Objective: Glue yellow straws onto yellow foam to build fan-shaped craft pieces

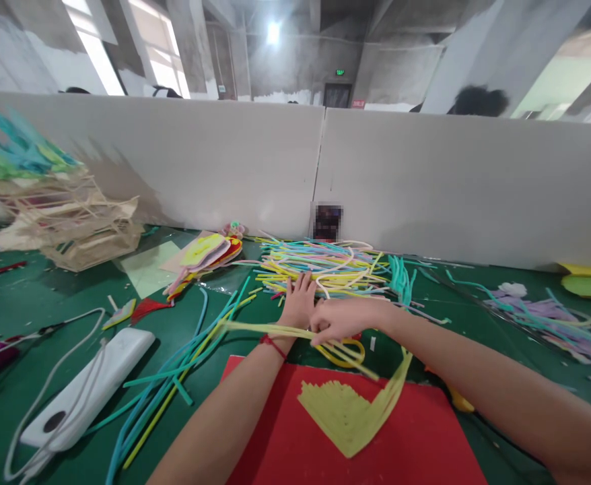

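My left hand (299,302), with a red cord at the wrist, has its fingers stretched over the front edge of a pile of coloured chenille stems (320,259). Crossing in front of it, my right hand (333,320) is closed around several pale yellow chenille stems (255,328), whose ends stick out to both sides. Below the hands lies a red board (270,417). On it is a pale yellow shape (346,411) of stems laid side by side, with a pointed bottom and a strip rising at right. A yellow loop (359,353) lies behind the board's far edge.
A white power bank (88,387) with a cable lies at left, beside loose blue and yellow stems (174,374). A wooden-stick model (88,229) stands far left. Purple and teal scraps (552,320) lie at right. A white partition (427,182) closes off the back.
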`<move>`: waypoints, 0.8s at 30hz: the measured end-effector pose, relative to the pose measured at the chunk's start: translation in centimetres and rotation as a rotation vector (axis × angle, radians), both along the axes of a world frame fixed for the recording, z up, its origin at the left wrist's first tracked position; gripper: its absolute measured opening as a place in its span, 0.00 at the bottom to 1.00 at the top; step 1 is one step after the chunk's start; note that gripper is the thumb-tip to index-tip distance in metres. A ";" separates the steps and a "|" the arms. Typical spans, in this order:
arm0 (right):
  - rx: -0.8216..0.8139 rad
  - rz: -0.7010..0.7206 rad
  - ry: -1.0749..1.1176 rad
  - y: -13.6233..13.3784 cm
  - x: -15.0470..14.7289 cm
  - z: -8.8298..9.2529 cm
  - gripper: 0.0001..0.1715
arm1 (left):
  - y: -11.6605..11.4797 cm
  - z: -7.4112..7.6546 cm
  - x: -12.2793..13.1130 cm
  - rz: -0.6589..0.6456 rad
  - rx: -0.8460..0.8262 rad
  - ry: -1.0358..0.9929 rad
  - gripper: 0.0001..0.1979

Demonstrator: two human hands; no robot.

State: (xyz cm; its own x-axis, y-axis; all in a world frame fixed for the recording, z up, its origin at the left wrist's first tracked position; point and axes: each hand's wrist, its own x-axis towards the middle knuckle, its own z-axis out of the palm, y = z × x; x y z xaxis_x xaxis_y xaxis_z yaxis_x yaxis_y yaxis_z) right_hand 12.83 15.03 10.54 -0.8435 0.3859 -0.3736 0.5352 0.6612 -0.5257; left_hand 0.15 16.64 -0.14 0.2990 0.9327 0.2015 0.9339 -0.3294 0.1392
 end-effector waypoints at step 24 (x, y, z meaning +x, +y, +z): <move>1.055 -0.587 0.039 10.6 0.2 -6.9 0.12 | 0.0 -0.5 0.4 0.020 0.043 -0.102 0.21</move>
